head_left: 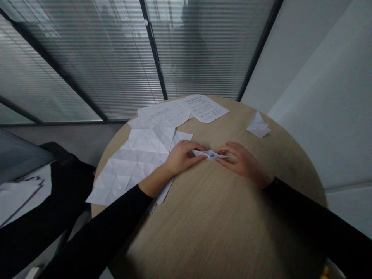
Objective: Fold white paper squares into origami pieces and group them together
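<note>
Left hand (181,158) and right hand (240,161) half-closed; a small folded paper (209,155) pinched between them, apparently printed

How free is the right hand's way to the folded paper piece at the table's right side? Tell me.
Probably free. The right hand lies close to the folded paper piece, and the way across the wooden tabletop looks open. Its fingers pinch the small folded paper, though, and would likely need releasing first.
</note>
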`<state>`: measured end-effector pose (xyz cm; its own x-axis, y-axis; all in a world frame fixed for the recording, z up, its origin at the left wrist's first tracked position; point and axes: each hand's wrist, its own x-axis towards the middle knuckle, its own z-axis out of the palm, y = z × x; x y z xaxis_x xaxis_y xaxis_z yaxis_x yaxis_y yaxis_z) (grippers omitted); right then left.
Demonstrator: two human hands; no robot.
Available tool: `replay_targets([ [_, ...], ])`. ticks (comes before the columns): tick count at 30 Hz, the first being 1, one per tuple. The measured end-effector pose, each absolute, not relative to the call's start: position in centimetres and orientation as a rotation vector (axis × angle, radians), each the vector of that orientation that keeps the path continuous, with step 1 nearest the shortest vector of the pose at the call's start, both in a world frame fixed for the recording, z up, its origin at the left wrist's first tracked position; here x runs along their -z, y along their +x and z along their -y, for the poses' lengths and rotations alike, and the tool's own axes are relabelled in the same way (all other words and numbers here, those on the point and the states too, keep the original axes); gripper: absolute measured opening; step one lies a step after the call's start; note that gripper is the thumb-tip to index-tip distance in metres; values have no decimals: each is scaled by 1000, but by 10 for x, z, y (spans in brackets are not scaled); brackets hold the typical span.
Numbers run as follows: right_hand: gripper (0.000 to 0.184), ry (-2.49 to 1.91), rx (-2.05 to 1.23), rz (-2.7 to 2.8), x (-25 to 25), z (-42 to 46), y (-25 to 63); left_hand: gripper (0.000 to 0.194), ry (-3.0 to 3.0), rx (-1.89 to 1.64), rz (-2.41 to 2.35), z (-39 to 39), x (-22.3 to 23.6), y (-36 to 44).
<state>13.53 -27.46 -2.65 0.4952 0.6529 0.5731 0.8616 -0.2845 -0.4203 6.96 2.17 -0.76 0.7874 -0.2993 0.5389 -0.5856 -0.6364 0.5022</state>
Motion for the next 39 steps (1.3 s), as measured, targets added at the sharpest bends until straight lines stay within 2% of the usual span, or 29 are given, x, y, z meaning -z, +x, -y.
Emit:
replay_targets([
  [7,20,-2106,381,1324,28,270,135,22,2267,-529,740,-20,5,68],
  [13,8,-2100,428,1356,30,266,134,24,2247,-517,834,-21,8,71],
  [18,13,-2079,400,1384,28,267,133,23,2261,-515,852,-21,8,71],
  [27,20,-2095,393,1427,26,262,131,32,2381,-476,942,-21,11,71],
  [34,8,-2112,369,1391,29,262,134,32,2412,-515,927,-22,9,70],
  [39,6,-2091,381,1393,30,263,133,30,2381,-532,920,-22,9,70],
])
